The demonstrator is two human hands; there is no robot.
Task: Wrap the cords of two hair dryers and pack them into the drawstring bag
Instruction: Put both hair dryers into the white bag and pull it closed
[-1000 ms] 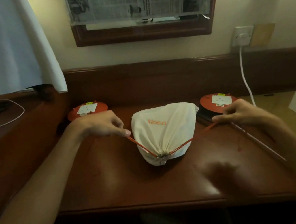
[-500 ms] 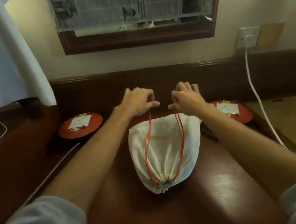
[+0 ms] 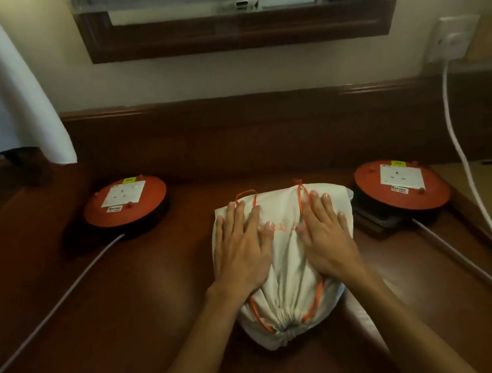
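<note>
Both hands lay flat on the drawstring bag [image 3: 287, 282], fingers straight and spread, gripping nothing. Left hand [image 3: 241, 247] pressed on the bag's left half, right hand [image 3: 325, 232] on the right half, thumbs nearly meeting over faint orange print in the middle. Bag was cream cloth, bulging, mouth cinched shut at the near end and pointing toward the person. It sat in the middle of the dark wooden desk [image 3: 132, 331]. Orange drawstrings [image 3: 302, 192] ran from the cinched mouth up over the bag under both palms, with loops showing past the fingertips at the far end. Hair dryers weren't visible.

Two red round socket units flanked the bag: left one [image 3: 125, 201] well apart from it, right one [image 3: 401, 185] just beside the bag's far right corner, each with a grey cable trailing toward the near edge. White cable [image 3: 464, 160] hung from a wall socket [image 3: 452, 39] at right. Framed mirror [image 3: 234, 28] on the wall behind.
</note>
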